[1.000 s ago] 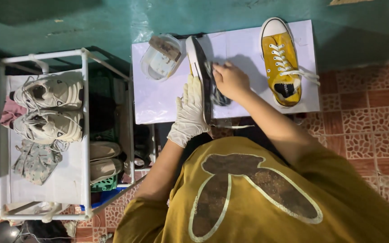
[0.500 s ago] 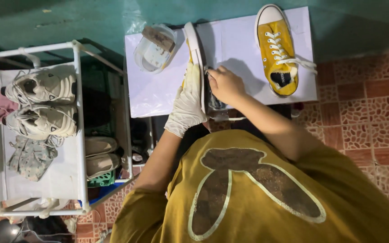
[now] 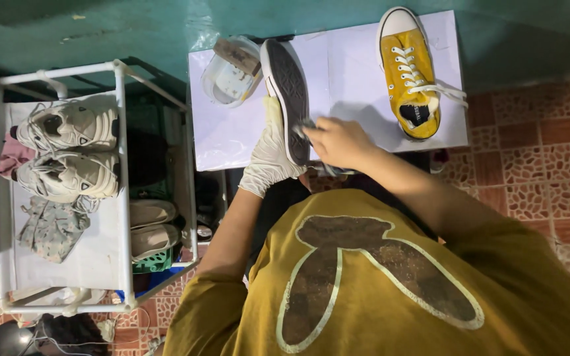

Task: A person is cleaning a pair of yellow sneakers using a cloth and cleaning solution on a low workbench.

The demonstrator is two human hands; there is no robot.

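Head view: gloved left hand [image 3: 270, 155] clamps the upturned sneaker [image 3: 287, 92] while right hand [image 3: 338, 142] pinches a cloth [image 3: 306, 128]; hard scrubbing might tip it toward the tub [image 3: 232, 72] at ten o'clock.

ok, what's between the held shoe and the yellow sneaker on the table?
Head view: only bare white table top between the held shoe and the yellow sneaker. Nearer the person, the right hand reaches in against the shoe's sole.

Left hand [image 3: 270, 150], gloved in white, clasped with fingers pointing upward; bare right hand [image 3: 338, 140] closed in a fist just beside it, both forearms extended forward
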